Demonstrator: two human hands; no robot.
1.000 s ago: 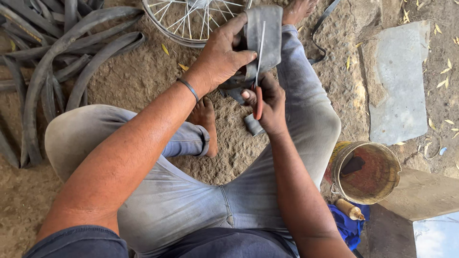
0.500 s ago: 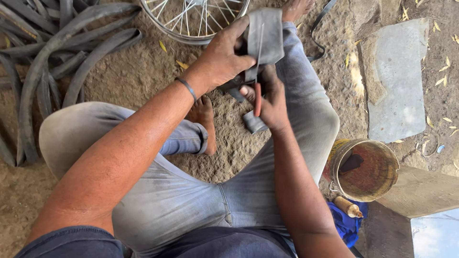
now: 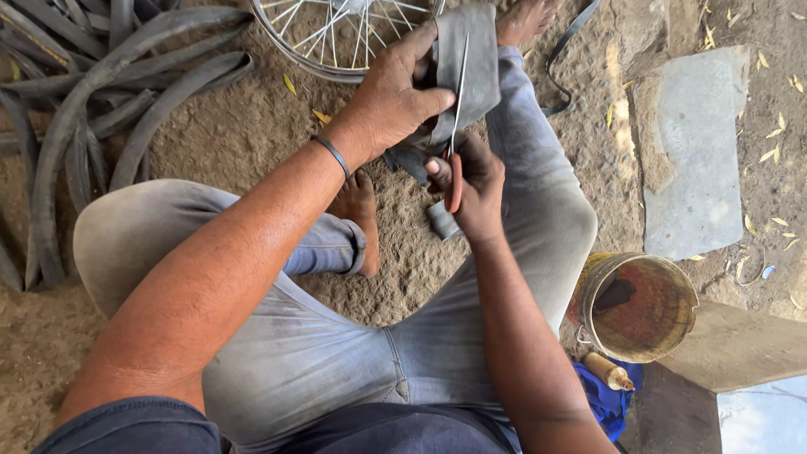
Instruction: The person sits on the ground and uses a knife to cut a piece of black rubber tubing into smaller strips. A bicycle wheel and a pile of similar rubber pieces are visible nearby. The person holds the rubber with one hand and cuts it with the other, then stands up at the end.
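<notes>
My left hand grips a flat strip of black rubber inner tube and holds it up over my right thigh. My right hand holds red-handled scissors, whose blades run up into the rubber strip. A small cut-off piece of rubber lies on the ground just under my right hand. I sit on the dirt with my left leg folded, its bare foot near the hands.
A spoked bicycle wheel lies at the top. A heap of old rubber tubes fills the upper left. A rusty bucket stands at the right, with a blue cloth and small bottle beside it. A flat stone slab lies further right.
The hands, scissors and rubber strip have stayed nearly in place; the scissor blades have worked slightly further up the strip.
</notes>
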